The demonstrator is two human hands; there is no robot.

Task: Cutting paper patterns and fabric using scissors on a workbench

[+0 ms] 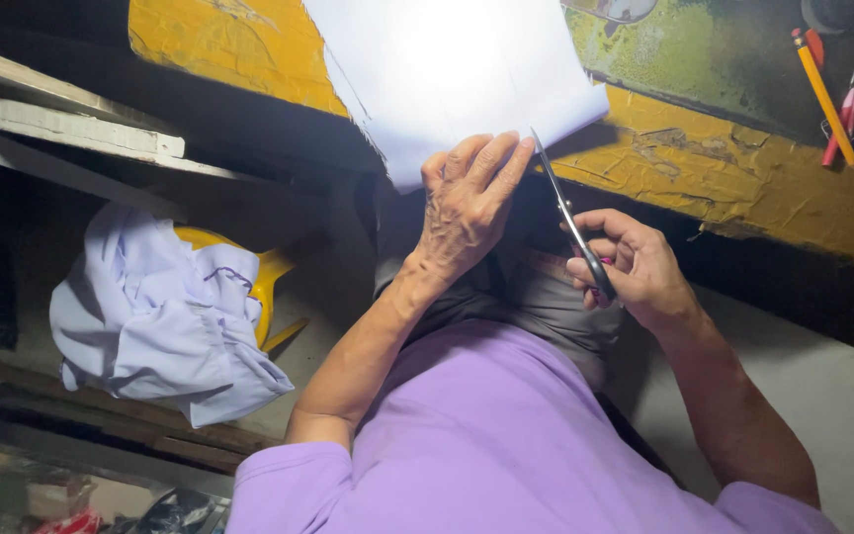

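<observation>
A brightly lit white sheet of paper lies over the edge of a worn yellow table. My left hand lies flat on the sheet's near edge, fingers together, holding it down. My right hand grips the handles of a pair of scissors. The blades point up toward the paper's edge, right beside my left fingertips. My purple shirt fills the bottom of the view.
An orange pencil and a red pen-like tool lie on the table at the far right. A pale lilac cloth is draped over a yellow plastic stool at left. Wooden planks run along the upper left.
</observation>
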